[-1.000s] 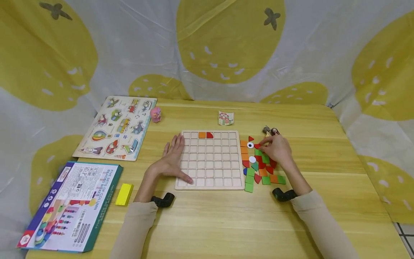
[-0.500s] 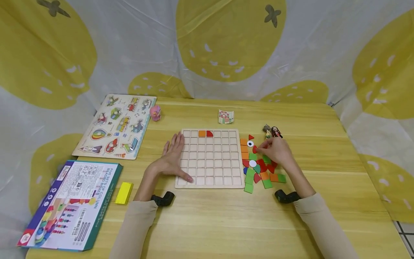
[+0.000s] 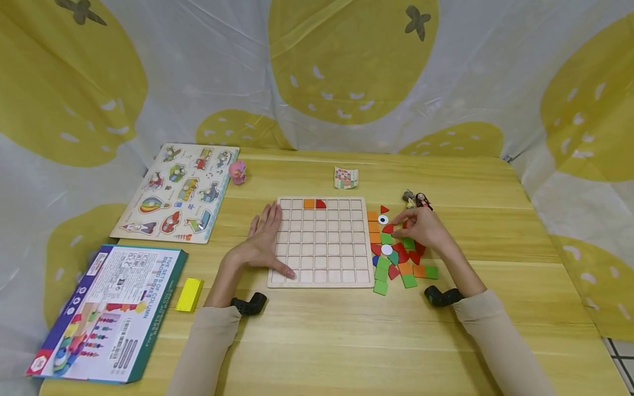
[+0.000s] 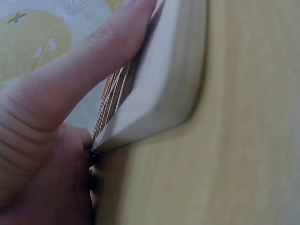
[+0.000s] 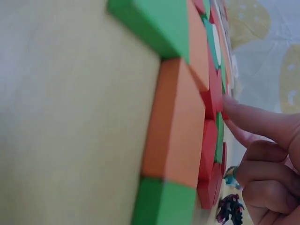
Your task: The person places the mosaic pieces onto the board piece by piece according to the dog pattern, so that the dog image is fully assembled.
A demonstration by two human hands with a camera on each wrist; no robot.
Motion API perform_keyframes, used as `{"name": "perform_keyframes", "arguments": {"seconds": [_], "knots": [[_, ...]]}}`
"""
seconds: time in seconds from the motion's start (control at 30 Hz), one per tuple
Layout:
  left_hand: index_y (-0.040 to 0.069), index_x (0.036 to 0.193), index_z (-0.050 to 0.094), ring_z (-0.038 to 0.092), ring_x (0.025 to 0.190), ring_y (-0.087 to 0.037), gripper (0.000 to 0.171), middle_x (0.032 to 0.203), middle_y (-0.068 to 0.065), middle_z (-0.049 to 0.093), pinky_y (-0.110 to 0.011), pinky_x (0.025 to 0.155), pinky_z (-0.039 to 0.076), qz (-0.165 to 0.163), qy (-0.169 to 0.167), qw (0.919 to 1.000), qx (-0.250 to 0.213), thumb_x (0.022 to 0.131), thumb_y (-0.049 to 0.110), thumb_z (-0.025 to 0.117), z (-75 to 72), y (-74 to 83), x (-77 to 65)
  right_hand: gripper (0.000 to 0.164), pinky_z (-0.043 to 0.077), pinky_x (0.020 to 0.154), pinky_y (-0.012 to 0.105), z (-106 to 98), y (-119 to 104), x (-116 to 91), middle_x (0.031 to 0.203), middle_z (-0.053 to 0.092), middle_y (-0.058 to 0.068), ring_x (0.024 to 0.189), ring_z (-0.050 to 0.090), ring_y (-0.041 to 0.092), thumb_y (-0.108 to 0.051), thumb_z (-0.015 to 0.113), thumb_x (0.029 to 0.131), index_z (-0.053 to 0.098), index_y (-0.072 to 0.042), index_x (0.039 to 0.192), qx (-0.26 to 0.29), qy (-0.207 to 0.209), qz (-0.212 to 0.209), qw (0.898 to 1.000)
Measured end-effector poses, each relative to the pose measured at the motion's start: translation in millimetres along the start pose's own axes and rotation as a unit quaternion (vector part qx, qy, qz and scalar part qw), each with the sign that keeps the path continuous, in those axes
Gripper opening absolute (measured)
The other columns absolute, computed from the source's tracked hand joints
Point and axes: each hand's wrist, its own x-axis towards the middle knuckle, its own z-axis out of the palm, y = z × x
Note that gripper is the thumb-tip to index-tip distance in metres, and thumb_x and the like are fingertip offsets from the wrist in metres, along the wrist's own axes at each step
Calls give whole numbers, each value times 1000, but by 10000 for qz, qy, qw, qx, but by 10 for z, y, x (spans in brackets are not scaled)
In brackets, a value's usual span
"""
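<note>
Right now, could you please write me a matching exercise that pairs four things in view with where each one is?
Things:
1. Left hand
2. Right hand
3. Yellow block
4. Pink figure

Places:
A. Beside the picture puzzle
B. Beside the printed box
C. On an edge of the grid board
D. At the coloured tiles

Pairs: 1-C, 2-D, 3-B, 4-A.

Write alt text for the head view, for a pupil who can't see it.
A person's right hand pinches a red piece among loose tiles beside a wooden grid, whose left side the left hand touches. The grid holds an orange square and a red quarter-circle in its top row. A puzzle, box and yellow block lie to the left.
</note>
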Motion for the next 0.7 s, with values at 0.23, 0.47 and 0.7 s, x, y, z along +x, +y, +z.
{"name": "perform_keyframes", "arguments": {"seconds": [0.23,0.47,0.7], "knots": [[0,151,-17,-20,149,-36,161,159,-17,-25,-59,119,-10,46,35,9999,-85,47,64,87,8,-16,-5,24,31,45,25,9,-30,-33,56,43,-1,50,37,15,-19,79,79,71,-7,99,-256,65,-15,9996],[0,151,-17,-21,149,-34,160,159,-16,-26,-57,120,-11,27,17,10000,-56,47,65,87,6,-5,-12,21,32,44,24,22,-37,-32,58,45,1,48,38,14,-17,75,83,69,-3,98,-253,-2,-36,9997],[1,151,-18,-21,149,-33,160,159,-16,-26,-56,120,-11,23,21,10000,-83,47,64,87,10,-5,-21,27,35,43,24,27,-128,-58,55,44,0,45,38,13,-20,68,90,63,1,106,-364,-23,-144,9992]]}}
